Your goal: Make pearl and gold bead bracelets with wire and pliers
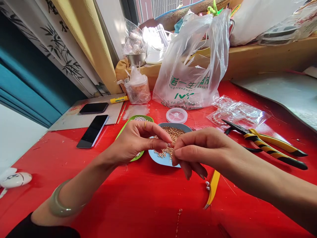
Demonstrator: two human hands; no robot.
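Observation:
My left hand (135, 140) pinches a tiny pale, shiny piece between thumb and forefinger, too small to name. Close beside it, my right hand (203, 145) is also closed in a pinch; what its fingertips hold is hidden. Both hands are over a light blue dish (158, 161) of small gold-coloured beads (174, 132). Partly behind my left hand lies a green tray (120, 130) with small whitish beads (140, 118). Below my right hand are yellow tweezers (213, 190), with a few silvery beads (207, 185) next to them. A short fine chain (178, 218) lies near the front.
Black-and-yellow pliers (266, 142) lie at the right. Behind stand a plastic bag (188, 79) and a wrapped cup (138, 87), with a round clear lid (176, 115) in front. Two phones (92, 131) lie at the left on the red table (119, 205).

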